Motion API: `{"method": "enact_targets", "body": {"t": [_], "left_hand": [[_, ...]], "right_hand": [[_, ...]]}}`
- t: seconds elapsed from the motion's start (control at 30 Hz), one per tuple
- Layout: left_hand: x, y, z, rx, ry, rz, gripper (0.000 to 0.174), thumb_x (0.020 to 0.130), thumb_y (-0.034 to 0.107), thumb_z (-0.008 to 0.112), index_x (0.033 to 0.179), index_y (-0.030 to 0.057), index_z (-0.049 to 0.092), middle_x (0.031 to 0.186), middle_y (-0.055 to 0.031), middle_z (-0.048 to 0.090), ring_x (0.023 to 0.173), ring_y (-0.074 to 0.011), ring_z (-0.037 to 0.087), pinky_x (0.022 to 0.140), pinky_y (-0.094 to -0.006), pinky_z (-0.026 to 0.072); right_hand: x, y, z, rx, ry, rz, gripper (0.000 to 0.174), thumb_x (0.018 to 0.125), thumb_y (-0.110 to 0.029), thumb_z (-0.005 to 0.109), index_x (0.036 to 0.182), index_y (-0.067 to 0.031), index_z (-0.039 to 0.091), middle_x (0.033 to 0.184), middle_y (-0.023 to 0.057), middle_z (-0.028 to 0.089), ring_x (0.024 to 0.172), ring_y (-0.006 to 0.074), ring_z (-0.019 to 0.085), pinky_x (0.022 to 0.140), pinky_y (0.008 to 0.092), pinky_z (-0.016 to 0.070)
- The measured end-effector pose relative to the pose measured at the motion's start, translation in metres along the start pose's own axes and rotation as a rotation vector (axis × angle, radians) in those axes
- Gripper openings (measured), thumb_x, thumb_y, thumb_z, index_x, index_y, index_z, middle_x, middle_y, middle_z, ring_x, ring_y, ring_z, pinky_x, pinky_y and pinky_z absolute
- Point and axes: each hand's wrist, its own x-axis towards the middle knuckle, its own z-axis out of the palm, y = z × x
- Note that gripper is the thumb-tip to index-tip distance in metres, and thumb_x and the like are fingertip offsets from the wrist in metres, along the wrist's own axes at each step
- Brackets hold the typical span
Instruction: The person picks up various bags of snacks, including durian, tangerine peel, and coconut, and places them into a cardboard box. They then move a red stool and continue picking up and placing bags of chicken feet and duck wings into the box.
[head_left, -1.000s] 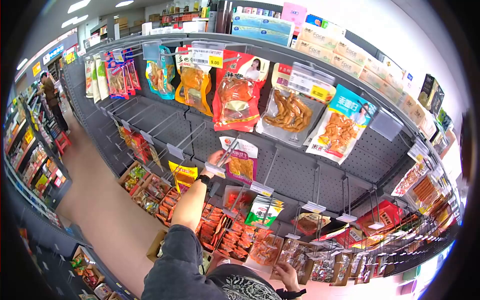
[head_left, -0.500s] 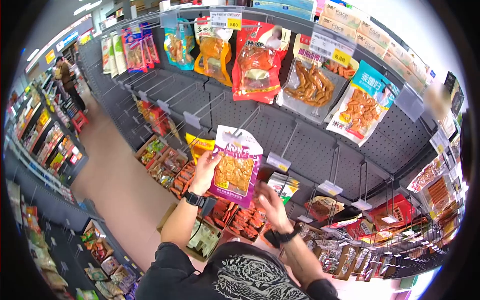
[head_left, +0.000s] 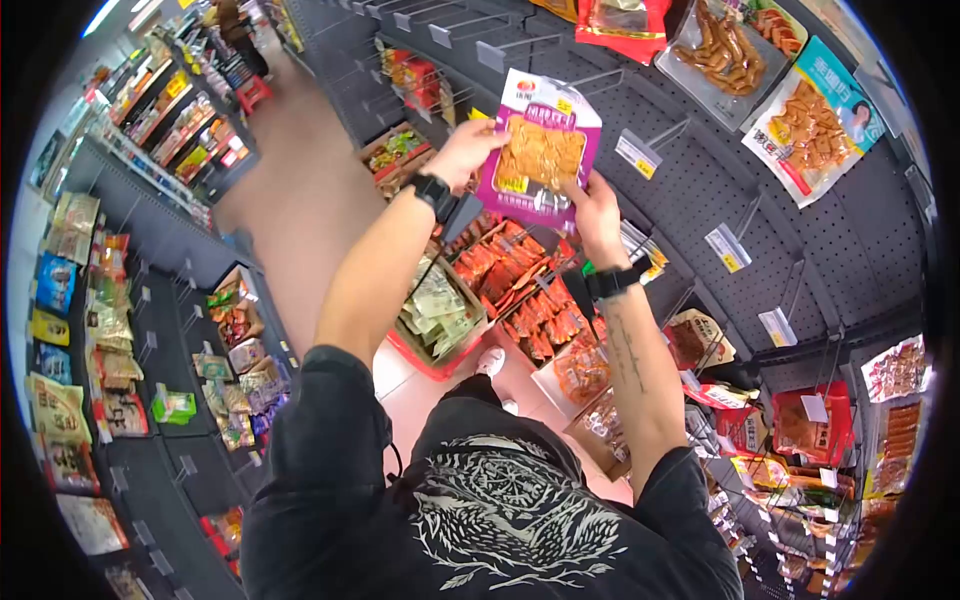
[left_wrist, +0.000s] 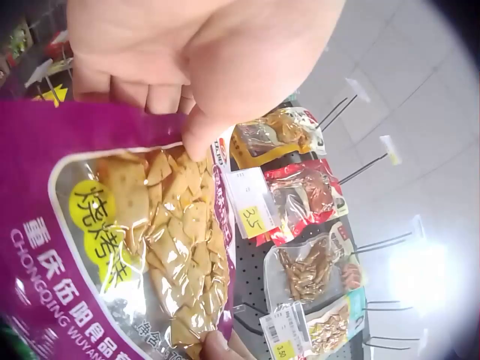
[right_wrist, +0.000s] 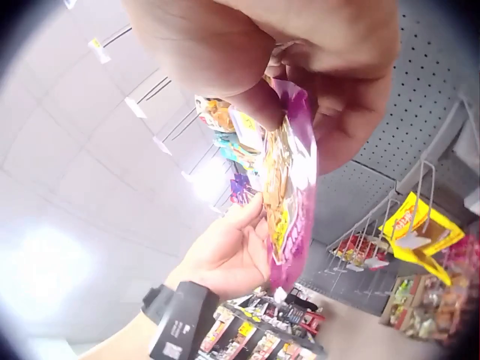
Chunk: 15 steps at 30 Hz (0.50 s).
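Note:
A purple and white snack bag (head_left: pixel 541 150) with a clear window showing tan pieces is held up in front of the shelf. My left hand (head_left: pixel 466 152) pinches its left edge, thumb on the front. On the lower right edge my right hand (head_left: pixel 598 222) grips it, thumb over the window. The left wrist view shows the bag (left_wrist: pixel 169 247) close up, with the left hand (left_wrist: pixel 202 60) curled over its edge. In the right wrist view the bag (right_wrist: pixel 294 180) appears nearly edge-on between the right hand (right_wrist: pixel 300 67) and the left hand (right_wrist: pixel 229 251).
A grey pegboard shelf (head_left: pixel 860 250) with hooks and price tags stands ahead and right, hung with packets (head_left: pixel 812 125). Below are boxes of red packets (head_left: pixel 505 265) and a box of pale green packets (head_left: pixel 436 310). An aisle (head_left: pixel 300 190) runs left; a person stands far off.
The bag has come off its hook and nearer the body. My right hand has risen from below and now grips it too. The view has tilted down, showing more floor and boxes.

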Motion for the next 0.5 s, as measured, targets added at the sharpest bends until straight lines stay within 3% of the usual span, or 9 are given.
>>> {"method": "enact_targets", "body": {"t": [0.1, 0.17, 0.23, 0.3, 0.37, 0.43, 0.5], "left_hand": [[-0.052, -0.023, -0.007, -0.001, 0.004, -0.022, 0.028, 0.089, 0.013, 0.059, 0.114, 0.0004, 0.055, 0.104, -0.0076, 0.062, 0.090, -0.0163, 0.062, 0.076, -0.0303, 0.0523], [-0.097, -0.050, -0.012, 0.050, 0.026, -0.136, 0.027, 0.090, 0.015, 0.058, 0.113, 0.0005, 0.055, 0.106, -0.0074, 0.062, 0.092, -0.0162, 0.062, 0.077, -0.0305, 0.0523], [-0.148, -0.086, -0.014, -0.063, 0.054, -0.271, 0.028, 0.090, 0.016, 0.057, 0.113, 0.0005, 0.055, 0.106, -0.0072, 0.062, 0.093, -0.0161, 0.061, 0.077, -0.0302, 0.0524], [-0.199, -0.130, -0.016, -0.019, 0.065, -0.393, 0.036, 0.090, 0.016, 0.058, 0.121, -0.0004, 0.050, 0.115, -0.0096, 0.061, 0.099, -0.0166, 0.061, 0.082, -0.0319, 0.0517], [-0.254, -0.160, -0.004, -0.378, 0.036, -0.484, 0.038, 0.089, 0.016, 0.059, 0.123, 0.0004, 0.050, 0.118, -0.0097, 0.060, 0.103, -0.0178, 0.060, 0.086, -0.0346, 0.0509], [-0.295, -0.210, -0.010, -0.416, 0.136, -0.597, 0.037, 0.089, 0.017, 0.059, 0.122, 0.0034, 0.052, 0.115, -0.0077, 0.061, 0.100, -0.0180, 0.062, 0.085, -0.0362, 0.0515], [-0.319, -0.208, -0.014, -0.262, 0.288, -0.837, 0.035, 0.089, 0.018, 0.059, 0.122, 0.0083, 0.052, 0.113, -0.0063, 0.062, 0.097, -0.0171, 0.062, 0.081, -0.0355, 0.0523]], "right_hand": [[-0.026, 0.041, 0.001, 0.011, -0.053, -0.085, 0.026, 0.087, -0.008, 0.056, 0.110, 0.0034, 0.057, 0.098, 0.0068, 0.064, 0.082, 0.0121, 0.058, 0.074, 0.0271, 0.0461], [-0.068, 0.047, 0.004, -0.079, -0.142, -0.074, 0.029, 0.088, -0.009, 0.054, 0.114, 0.0033, 0.055, 0.103, 0.0074, 0.063, 0.090, 0.0128, 0.057, 0.081, 0.0276, 0.0454], [-0.110, 0.078, 0.009, 0.046, -0.168, 0.079, 0.031, 0.089, -0.009, 0.053, 0.117, 0.0036, 0.054, 0.106, 0.0081, 0.062, 0.097, 0.0137, 0.057, 0.086, 0.0282, 0.0442], [-0.147, 0.129, 0.010, 0.227, -0.206, 0.278, 0.032, 0.090, -0.010, 0.053, 0.118, 0.0042, 0.053, 0.107, 0.0077, 0.062, 0.099, 0.0138, 0.056, 0.088, 0.0286, 0.0439], [-0.180, 0.178, 0.010, 0.324, -0.281, 0.456, 0.032, 0.090, -0.010, 0.053, 0.118, 0.0047, 0.053, 0.105, 0.0076, 0.063, 0.094, 0.0156, 0.059, 0.084, 0.0290, 0.0466], [-0.201, 0.233, 0.007, 0.241, -0.334, 0.732, 0.038, 0.091, -0.010, 0.053, 0.126, 0.0036, 0.048, 0.113, 0.0082, 0.060, 0.099, 0.0162, 0.058, 0.086, 0.0286, 0.0468], [-0.214, 0.263, 0.014, -0.011, -0.358, 0.751, 0.043, 0.089, -0.014, 0.058, 0.127, 0.0022, 0.047, 0.113, 0.0101, 0.060, 0.097, 0.0174, 0.059, 0.081, 0.0277, 0.0482]]}}
